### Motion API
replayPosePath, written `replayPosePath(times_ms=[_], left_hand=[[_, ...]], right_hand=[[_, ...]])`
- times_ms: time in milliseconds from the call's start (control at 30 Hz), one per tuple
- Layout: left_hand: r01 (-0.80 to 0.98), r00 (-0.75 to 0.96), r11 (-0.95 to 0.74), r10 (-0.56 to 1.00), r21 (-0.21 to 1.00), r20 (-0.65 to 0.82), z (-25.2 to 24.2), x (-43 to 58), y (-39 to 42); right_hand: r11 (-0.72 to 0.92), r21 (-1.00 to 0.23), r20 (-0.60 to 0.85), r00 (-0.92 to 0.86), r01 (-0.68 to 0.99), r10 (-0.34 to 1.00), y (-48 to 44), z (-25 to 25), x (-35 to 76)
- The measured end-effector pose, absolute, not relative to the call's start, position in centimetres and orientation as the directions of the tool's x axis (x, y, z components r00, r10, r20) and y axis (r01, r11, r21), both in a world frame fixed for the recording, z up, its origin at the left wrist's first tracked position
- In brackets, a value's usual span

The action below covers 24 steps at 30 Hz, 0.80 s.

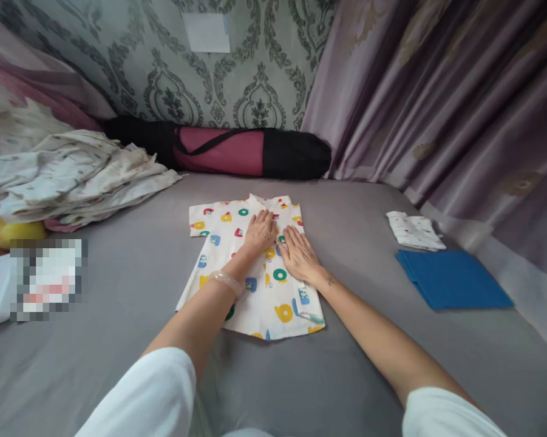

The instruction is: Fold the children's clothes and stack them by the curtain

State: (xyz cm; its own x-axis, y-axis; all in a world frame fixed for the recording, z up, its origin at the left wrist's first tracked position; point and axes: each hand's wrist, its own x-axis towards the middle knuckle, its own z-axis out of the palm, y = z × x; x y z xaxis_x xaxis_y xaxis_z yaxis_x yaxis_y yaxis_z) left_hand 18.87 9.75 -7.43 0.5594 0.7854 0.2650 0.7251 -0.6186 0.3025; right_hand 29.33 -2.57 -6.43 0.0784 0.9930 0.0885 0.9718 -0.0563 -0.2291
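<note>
A small white shirt [237, 273] with colourful letter prints lies on the grey bed sheet [132, 340], its collar pointing away from me. Its left short sleeve is spread out, while the right side is folded in over the front. My left hand [260, 232] rests flat on the upper middle of the shirt, below the collar. Close beside it, my right hand [299, 254] presses flat on the folded right side with fingers stretched out. Neither hand grips the cloth. Parts of the shirt front are hidden under my hands and left forearm.
Right of the shirt lie a folded white printed cloth [416, 230] and a folded blue cloth [455, 279]. A long black and maroon bag [227, 152] lies along the wall. Rumpled printed fabric [73, 173] and a pixelated item [50, 279] are at left; curtains [437, 91] hang right.
</note>
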Motion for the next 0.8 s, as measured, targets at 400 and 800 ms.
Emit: replayPosePath(times_ms=[400, 800], left_hand=[[0.732, 0.575, -0.625, 0.780, 0.271, 0.247, -7.7, 19.0, 9.9], [0.673, 0.624, -0.704, 0.705, 0.226, 0.337, -6.3, 18.6, 8.9]], right_hand=[[0.031, -0.261, 0.046, -0.020, 0.965, 0.999, -8.8, -5.6, 26.7], [0.141, -0.344, -0.020, -0.158, 0.928, 0.987, -15.1, -2.3, 24.0]])
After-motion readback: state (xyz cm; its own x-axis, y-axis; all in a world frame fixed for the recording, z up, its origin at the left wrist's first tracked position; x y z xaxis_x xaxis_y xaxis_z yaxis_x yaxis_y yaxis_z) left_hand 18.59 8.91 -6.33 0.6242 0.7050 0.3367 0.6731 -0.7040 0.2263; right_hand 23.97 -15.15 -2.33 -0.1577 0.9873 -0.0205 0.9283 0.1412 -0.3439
